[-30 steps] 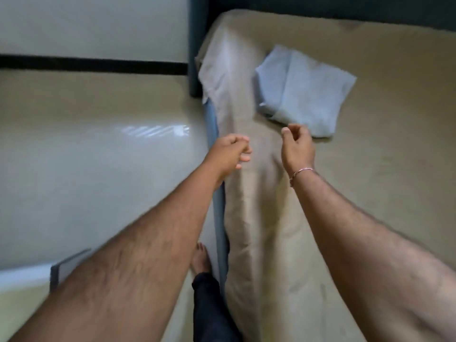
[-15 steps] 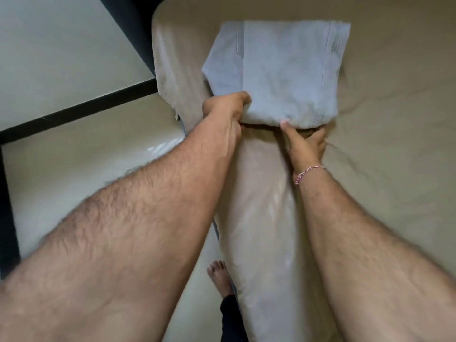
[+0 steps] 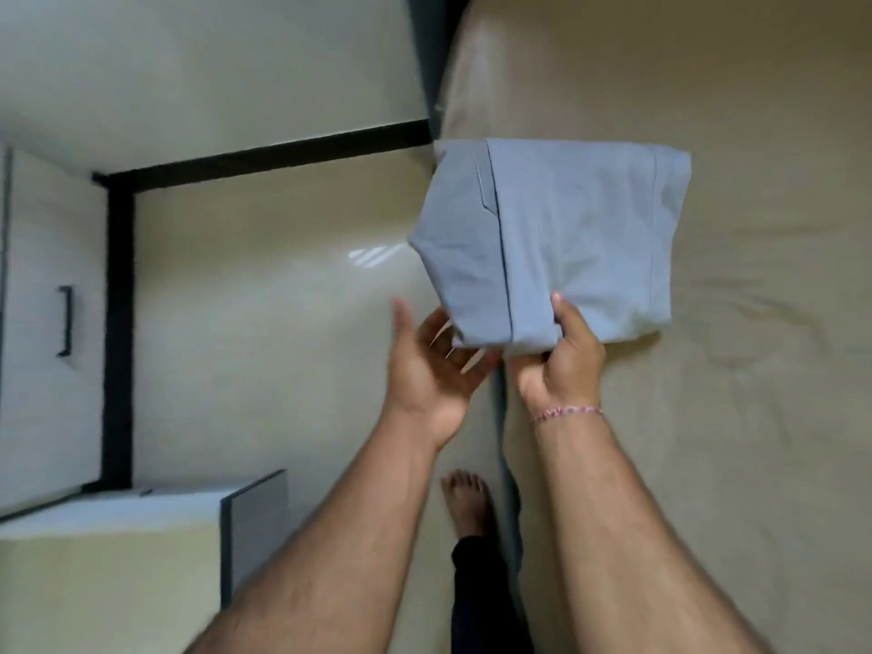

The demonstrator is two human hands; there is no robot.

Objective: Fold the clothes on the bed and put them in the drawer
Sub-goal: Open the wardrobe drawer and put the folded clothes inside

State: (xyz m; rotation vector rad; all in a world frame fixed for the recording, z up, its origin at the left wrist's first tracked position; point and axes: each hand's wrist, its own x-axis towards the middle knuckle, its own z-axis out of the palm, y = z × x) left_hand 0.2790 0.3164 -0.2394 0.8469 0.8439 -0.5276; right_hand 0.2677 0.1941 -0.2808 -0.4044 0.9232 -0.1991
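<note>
The folded grey shirt (image 3: 557, 238) hangs over the bed (image 3: 708, 417) edge. The right hand (image 3: 561, 365) pinches its near fold; the left hand (image 3: 434, 365), fingers spread, cups underneath. Soft, light, floppy: best supported from below.

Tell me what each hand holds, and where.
Right hand grips the folded grey garment at its near edge; left hand, open palm up, supports that edge's left corner.

1. A home bedroom is shown.
2. A bed (image 3: 708, 464) is covered by a beige sheet, with a dark frame seen at its edge.
3. A glossy tiled floor (image 3: 264, 285) is bordered by a black skirting (image 3: 278, 158).
4. A white cabinet (image 3: 42, 299) with a dark handle (image 3: 66, 321) is seen at left.
5. A bare foot (image 3: 465, 505) is planted on the floor.
</note>
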